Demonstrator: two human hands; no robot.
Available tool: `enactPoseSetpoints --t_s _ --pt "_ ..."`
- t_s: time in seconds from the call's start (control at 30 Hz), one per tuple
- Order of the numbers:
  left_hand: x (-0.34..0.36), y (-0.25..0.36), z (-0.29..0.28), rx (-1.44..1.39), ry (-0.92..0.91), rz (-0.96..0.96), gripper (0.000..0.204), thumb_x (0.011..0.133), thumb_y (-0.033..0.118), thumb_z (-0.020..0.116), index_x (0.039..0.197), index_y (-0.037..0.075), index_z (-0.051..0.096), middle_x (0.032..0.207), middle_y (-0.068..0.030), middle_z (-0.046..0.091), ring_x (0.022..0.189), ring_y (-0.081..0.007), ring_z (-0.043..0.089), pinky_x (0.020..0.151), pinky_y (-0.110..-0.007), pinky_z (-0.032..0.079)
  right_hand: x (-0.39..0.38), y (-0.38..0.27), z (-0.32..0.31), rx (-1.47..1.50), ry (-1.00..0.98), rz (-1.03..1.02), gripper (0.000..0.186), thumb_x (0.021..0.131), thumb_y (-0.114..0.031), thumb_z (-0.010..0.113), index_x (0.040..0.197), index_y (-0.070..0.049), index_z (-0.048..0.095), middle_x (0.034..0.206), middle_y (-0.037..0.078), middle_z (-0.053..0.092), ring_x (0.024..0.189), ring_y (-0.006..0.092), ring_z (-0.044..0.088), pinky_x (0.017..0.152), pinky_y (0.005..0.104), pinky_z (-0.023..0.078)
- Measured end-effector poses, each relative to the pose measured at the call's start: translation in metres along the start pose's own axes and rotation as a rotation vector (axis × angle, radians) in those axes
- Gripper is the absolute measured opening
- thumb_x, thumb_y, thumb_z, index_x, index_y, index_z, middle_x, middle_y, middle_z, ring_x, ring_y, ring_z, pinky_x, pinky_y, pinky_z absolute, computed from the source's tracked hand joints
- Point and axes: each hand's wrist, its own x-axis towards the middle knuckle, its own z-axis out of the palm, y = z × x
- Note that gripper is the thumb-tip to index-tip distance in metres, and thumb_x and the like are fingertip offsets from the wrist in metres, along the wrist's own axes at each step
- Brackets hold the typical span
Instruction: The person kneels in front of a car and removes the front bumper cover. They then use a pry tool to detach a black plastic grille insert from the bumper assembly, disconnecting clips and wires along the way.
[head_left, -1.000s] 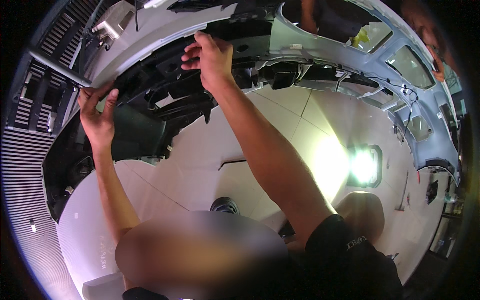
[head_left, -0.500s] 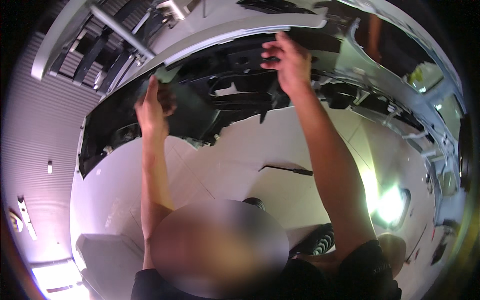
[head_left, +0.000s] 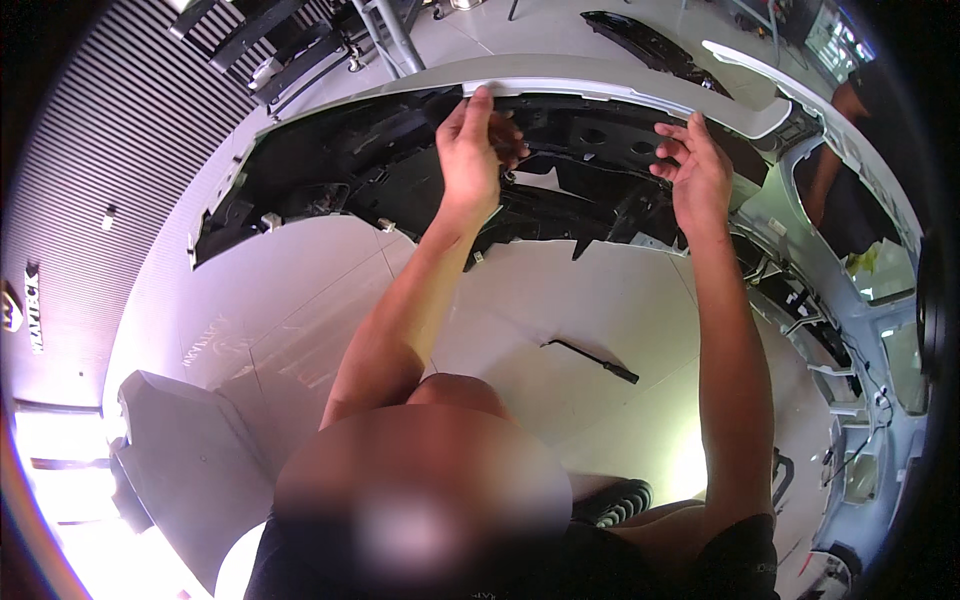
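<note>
Pale tiled floor (head_left: 500, 330) all around. Nearest, a bare knee (head_left: 460, 392); off left, a grey panel (head_left: 190, 440). Farther out on the tiles, a black tool (head_left: 606, 366) with bent tip. Left hand (head_left: 470, 165) at the light rim (head_left: 570, 91) of the bumper (head_left: 560, 120), thumb up against it, fingers curled before the dark inside; pinch or mere touch, cannot tell. Right hand (head_left: 698, 178) at the same rim, thumb raised to it, fingers spread. Bumper beyond the tool in a wide arc, dark inside facing the camera. On the right, a pale blue frame (head_left: 835, 265). Past the bumper, a black part (head_left: 655, 48) on the floor; far left, a slatted wall (head_left: 120, 130).
</note>
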Motion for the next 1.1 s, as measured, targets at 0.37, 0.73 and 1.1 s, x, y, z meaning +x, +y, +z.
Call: enactPoseSetpoints --t_s 0.37,0.73,1.1 --pt "-0.106 0.126 -0.073 0.665 0.006 0.278 0.031 0.100 0.028 0.059 0.099 -0.002 0.068 0.088 -0.0110 0.071 0.073 -0.0180 0.068 0.072 -0.032 0.053 0.008 0.007 -0.009 0.050 0.041 0.039 0.035 0.098 -0.042 0.063 0.107 -0.008 0.063 0.104 0.008 0.069 0.085 0.0162 0.060 0.075 0.0365 0.051" --pt "-0.096 0.206 -0.205 1.377 0.161 0.710 0.038 0.101 0.029 0.064 0.129 0.005 0.068 0.116 -0.0128 0.071 0.100 -0.0222 0.067 0.092 -0.035 0.052 -0.129 0.046 0.260 0.311 -0.356 0.350 0.028 0.098 -0.017 0.059 0.115 0.004 0.062 0.109 0.018 0.066 0.098 0.0296 0.066 0.098 0.0468 0.054" --pt "-0.086 0.190 -0.202 1.300 0.292 0.786 0.027 0.101 0.021 0.064 0.124 0.010 0.074 0.095 -0.0065 0.068 0.078 -0.0130 0.059 0.071 -0.027 0.049 -0.093 0.078 0.286 0.422 -0.243 0.360 0.016 0.100 -0.024 0.065 0.101 -0.010 0.056 0.089 0.004 0.059 0.065 0.0122 0.049 0.060 0.0312 0.040"
